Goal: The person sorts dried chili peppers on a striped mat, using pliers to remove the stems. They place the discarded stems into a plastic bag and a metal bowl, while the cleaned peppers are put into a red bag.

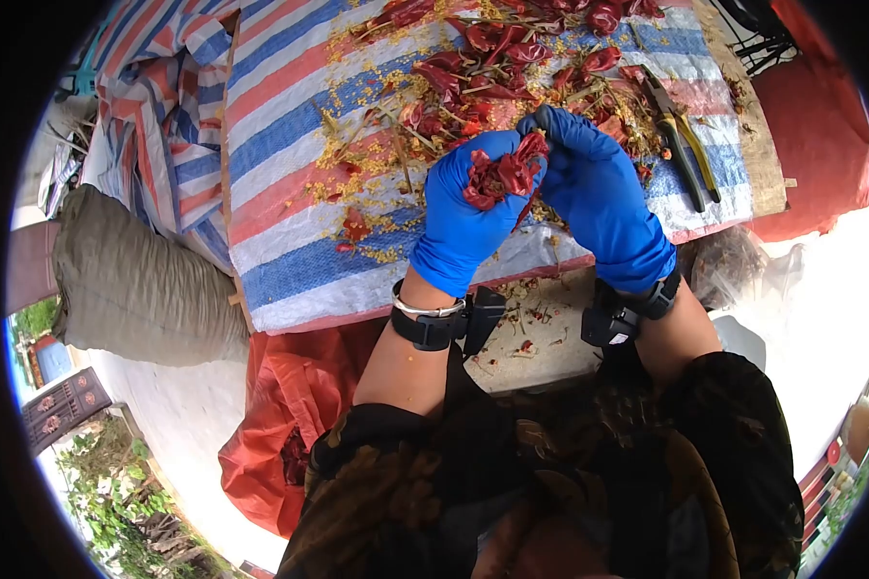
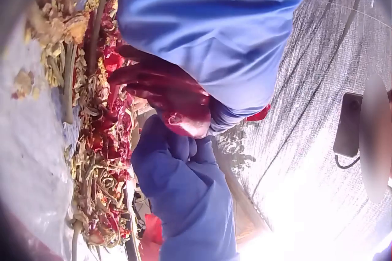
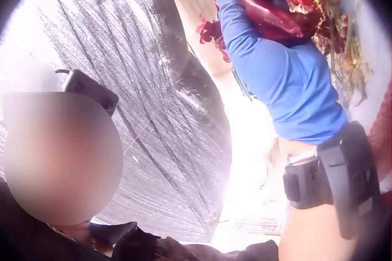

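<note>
Both hands wear blue gloves and meet above a striped sheet [image 1: 290,174]. Dried red chilies [image 1: 502,174] are gripped in the left hand [image 1: 468,212], its fingers curled round them. The right hand [image 1: 599,198] touches the left at the fingertips, its fingers bent at the chilies' upper end. In the left wrist view a glossy red chili [image 2: 184,108] sticks out under the left hand [image 2: 214,34], against the right hand's fingers [image 2: 177,151]. The right wrist view has red chili [image 3: 269,19] across the left hand [image 3: 282,83]; the right hand's fingertips are mostly hidden there.
Beyond the hands lies a pile of red chilies [image 1: 492,72] with stems and scattered yellow seeds [image 1: 357,169]. Pliers with black and yellow handles [image 1: 684,145] lie to the right. A red bag [image 1: 285,415] is below the sheet's left part, and a grey-green sack [image 1: 140,280] stands farther left.
</note>
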`<control>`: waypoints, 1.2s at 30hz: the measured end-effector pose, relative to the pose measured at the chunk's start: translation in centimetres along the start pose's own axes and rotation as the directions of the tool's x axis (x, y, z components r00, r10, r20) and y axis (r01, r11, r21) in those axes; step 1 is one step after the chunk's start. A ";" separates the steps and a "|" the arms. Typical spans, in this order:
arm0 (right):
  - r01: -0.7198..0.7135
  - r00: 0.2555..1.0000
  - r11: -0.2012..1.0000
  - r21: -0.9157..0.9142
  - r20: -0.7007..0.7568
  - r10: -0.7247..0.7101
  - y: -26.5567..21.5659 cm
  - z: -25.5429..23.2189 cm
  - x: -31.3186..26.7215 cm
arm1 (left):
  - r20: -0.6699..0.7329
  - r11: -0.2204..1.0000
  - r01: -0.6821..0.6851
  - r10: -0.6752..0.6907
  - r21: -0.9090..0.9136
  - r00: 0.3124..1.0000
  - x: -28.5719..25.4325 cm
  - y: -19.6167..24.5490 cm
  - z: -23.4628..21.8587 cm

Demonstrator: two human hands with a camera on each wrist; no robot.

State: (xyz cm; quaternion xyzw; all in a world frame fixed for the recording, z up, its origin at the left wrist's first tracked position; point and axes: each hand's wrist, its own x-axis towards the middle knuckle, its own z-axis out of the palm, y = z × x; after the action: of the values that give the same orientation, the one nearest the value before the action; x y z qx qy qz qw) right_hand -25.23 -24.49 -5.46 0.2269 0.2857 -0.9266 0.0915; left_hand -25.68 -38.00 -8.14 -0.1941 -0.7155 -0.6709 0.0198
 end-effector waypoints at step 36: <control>0.322 0.696 -0.614 -0.721 0.620 -0.362 -0.5 -2.5 2.0 | -0.258 0.626 0.106 -0.463 -0.773 0.848 1.3 -1.0 -3.0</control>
State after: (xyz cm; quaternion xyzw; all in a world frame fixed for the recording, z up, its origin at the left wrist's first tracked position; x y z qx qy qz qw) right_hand -26.19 -22.75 -7.95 -0.0742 0.9650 -0.2084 -0.1407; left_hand -27.93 -40.63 -8.41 0.0885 -0.3834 -0.9193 -0.0106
